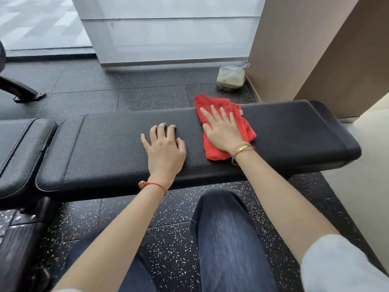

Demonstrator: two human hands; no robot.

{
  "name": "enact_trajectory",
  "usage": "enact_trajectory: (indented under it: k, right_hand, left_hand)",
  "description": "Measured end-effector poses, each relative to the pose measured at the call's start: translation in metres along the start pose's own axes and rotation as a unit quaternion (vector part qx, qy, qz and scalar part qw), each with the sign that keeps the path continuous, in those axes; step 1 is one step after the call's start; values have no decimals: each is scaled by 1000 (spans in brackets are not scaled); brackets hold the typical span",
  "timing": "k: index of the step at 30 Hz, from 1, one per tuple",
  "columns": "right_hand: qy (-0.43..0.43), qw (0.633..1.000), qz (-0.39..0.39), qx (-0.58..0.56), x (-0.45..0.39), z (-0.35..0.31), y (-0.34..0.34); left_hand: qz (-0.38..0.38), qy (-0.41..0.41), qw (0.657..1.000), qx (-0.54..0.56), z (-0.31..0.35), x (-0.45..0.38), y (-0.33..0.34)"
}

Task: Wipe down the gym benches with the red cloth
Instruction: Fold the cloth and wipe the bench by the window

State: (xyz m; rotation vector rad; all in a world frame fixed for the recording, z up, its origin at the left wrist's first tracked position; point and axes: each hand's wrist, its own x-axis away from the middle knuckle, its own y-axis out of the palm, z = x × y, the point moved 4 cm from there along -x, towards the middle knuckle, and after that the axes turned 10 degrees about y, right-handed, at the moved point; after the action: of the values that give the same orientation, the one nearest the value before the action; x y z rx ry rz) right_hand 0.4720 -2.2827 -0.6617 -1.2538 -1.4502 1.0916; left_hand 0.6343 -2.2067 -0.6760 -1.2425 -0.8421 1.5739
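Note:
A long black padded gym bench [294, 131] runs across the view from left to right. The red cloth [212, 104] lies crumpled on its top, right of the middle, reaching from the far edge towards the near edge. My right hand [222, 129] lies flat on the cloth with straight, spread fingers pressing it onto the pad. My left hand [165, 148] rests on the bare pad just left of the cloth, fingers slightly bent, holding nothing.
A second black pad [19, 148] adjoins the bench at the left. A clear plastic container [231, 77] sits on the speckled black floor behind the bench, beside a brown wall [305, 49]. A black machine foot [27, 94] stands far left. My knees are below the bench.

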Motion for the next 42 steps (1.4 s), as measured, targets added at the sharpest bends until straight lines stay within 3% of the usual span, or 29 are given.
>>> enact_trajectory:
  k: [3,6,13,17,19,23,27,37,42]
  right_hand:
    - [-72,997,20,10,36,-14,8]
    - [-71,997,37,0,62,13,9]
    - [104,993,53,8,46,125,-15]
    - [180,983,16,-16,4,135,-28]
    - [156,988,7,-16,-8,111,-27]
    - [21,1000,-11,-9,7,50,-13]
    - [-39,999,12,-8,45,44,-1]
    - [161,986,44,0,43,186,-27]
    - [215,976,21,-14,-6,198,-41]
  left_hand:
    - [2,1,1000,-3,-1,0,0]
    - [4,5,1000,-4,-2,1,0]
    - [7,8,1000,0,0,3,-1]
    - [3,5,1000,-3,3,3,-1]
    - [3,4,1000,-4,2,3,-2]
    - [2,2,1000,3,2,2,-4]
    - [-1,4,1000,-1,1,3,-3]
    - [-16,12,1000,-5,1,5,1]
    - [-14,14,1000,-21,2,5,3]
